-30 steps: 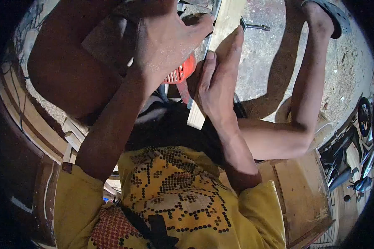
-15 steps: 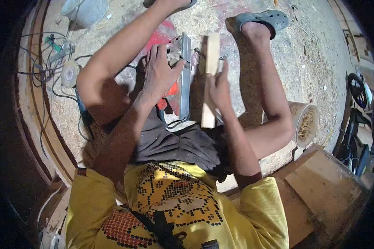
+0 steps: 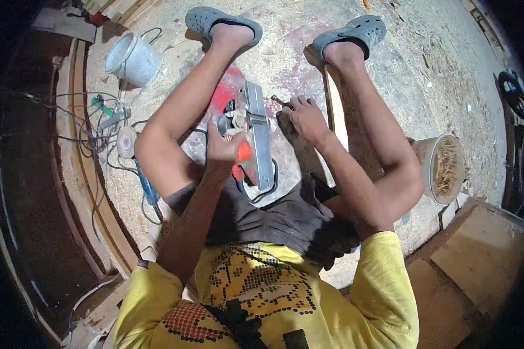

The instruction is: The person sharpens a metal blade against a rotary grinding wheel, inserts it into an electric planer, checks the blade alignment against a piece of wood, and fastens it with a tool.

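An electric planer (image 3: 259,145) stands upside down between my legs, its flat metal sole facing up and red-orange parts on its side. My left hand (image 3: 222,144) is wrapped round its body from the left. My right hand (image 3: 306,119) is low over the floor to the right of the planer, fingers apart. Its thumb side is at the end of a small dark tool (image 3: 280,102), whose kind I cannot make out. A pale wooden strip (image 3: 336,107) lies along the inside of my right leg, partly hidden by my forearm.
At the left are a grey bucket (image 3: 134,60), tangled cables (image 3: 93,136) and an angle grinder (image 3: 146,183). A clear tub of shavings (image 3: 445,168) stands beside my right knee. Wooden boards (image 3: 471,256) lie at the lower right. Sawdust covers the floor.
My right hand has let go of the wooden strip, which now lies by my right foot, and has moved to the small dark tool. My left hand stays on the planer. The view has shifted.
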`<state>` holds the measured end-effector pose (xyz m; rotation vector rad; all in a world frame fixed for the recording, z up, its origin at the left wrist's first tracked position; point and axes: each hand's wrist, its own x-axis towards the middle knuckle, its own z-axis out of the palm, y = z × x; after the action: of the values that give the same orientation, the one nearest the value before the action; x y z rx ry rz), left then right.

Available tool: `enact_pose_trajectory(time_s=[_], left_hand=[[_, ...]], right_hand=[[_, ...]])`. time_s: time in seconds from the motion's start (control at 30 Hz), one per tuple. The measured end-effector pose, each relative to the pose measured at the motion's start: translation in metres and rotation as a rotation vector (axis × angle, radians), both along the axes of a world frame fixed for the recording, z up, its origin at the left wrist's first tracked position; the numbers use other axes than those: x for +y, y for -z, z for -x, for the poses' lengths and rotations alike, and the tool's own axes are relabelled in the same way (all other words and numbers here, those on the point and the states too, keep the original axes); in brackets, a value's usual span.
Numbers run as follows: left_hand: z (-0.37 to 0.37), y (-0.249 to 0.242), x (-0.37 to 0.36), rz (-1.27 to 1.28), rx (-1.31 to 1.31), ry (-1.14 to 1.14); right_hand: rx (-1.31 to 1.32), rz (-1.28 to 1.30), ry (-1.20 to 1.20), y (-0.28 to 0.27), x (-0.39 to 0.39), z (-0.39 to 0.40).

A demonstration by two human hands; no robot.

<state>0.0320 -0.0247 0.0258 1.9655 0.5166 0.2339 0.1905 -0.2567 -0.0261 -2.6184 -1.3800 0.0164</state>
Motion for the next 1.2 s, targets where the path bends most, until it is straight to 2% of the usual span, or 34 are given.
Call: enact_pose_trajectory(time_s=[0.07,0.13,0.17,0.2,0.3,0.4,0.5,0.57,0.6,0.67,0.7,0.77,0.8,0.9,1.07,1.13,1.2], left_hand=[[0.006,-0.027,-0.011,-0.005,0.015,-0.014],[0.011,-0.040,-0.017,0.113,0.234,-0.129],[0.012,-0.051,-0.024,0.208,0.256,-0.203],[0.013,-0.042,-0.021,0.202,0.264,-0.199],[0.017,-0.018,-0.013,0.196,0.201,-0.177],[0.015,-0.014,-0.016,0.196,0.135,-0.238],[0.008,-0.018,-0.010,0.151,0.239,-0.184],[0.000,-0.038,-0.014,-0.061,0.406,-0.081],[0.000,-0.032,-0.010,-0.062,0.407,-0.077],[-0.001,-0.015,0.002,-0.544,0.013,0.183],[-0.005,-0.019,0.000,-0.544,0.014,0.186],[-0.014,-0.027,-0.004,-0.724,0.023,0.299],[-0.018,-0.029,-0.010,-0.724,0.024,0.301],[-0.026,-0.028,-0.031,-0.762,-0.014,0.276],[-0.027,-0.035,-0.044,-0.653,0.147,0.135],[-0.023,-0.025,-0.035,-0.669,0.129,0.154],[-0.023,-0.019,-0.026,-0.684,0.106,0.170]], right_hand=[[0.002,0.042,-0.006,0.001,0.002,0.001],[-0.043,0.084,-0.089,-0.003,-0.003,-0.001],[-0.053,0.026,-0.121,-0.002,-0.006,-0.001],[-0.045,0.021,-0.115,-0.003,-0.006,0.000],[0.279,-0.116,0.093,-0.012,-0.008,0.005],[0.324,-0.213,0.226,-0.026,-0.006,0.008],[0.399,-0.291,0.348,-0.042,-0.002,0.017],[0.426,-0.323,0.371,-0.040,-0.002,0.023],[0.451,-0.350,0.392,-0.039,-0.003,0.025],[0.473,-0.255,0.387,-0.055,-0.007,0.028],[0.493,-0.160,0.377,-0.064,-0.008,0.029],[0.496,-0.089,0.382,-0.076,-0.006,0.031],[0.499,-0.017,0.383,-0.078,-0.006,0.032],[0.450,-0.061,0.282,-0.058,-0.008,0.033],[0.407,-0.102,0.259,-0.045,-0.012,0.040],[0.409,-0.092,0.231,-0.044,-0.011,0.043],[0.285,-0.155,0.211,-0.046,-0.010,0.052]])
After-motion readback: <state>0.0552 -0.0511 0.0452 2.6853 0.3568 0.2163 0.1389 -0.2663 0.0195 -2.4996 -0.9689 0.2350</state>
